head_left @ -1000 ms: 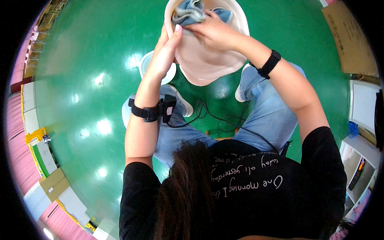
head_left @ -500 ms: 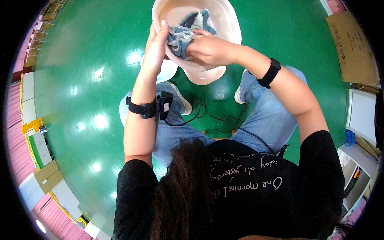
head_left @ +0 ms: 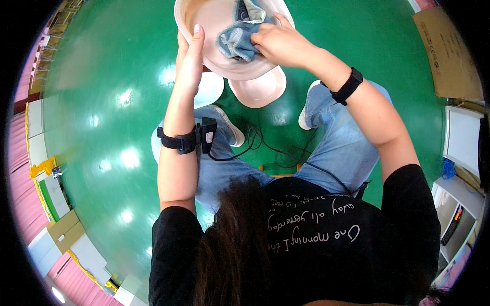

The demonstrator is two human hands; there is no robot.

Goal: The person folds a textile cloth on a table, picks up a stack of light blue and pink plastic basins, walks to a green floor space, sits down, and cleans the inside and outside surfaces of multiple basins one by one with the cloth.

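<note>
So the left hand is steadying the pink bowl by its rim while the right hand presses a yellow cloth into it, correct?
Not quite: the cloth is blue-grey, not yellow. The head view shows the left hand steadying the pink bowl by its rim while the right hand presses the cloth into it.

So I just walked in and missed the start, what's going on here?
A seated person is wiping a pale pink bowl with a blue-grey cloth. The left hand grips the bowl's rim and holds it up above the knees, while the right hand presses the bunched cloth against the inside. Two more bowls, a pink one and a white one, sit on the green floor near the feet, partly hidden under the held bowl.
</note>
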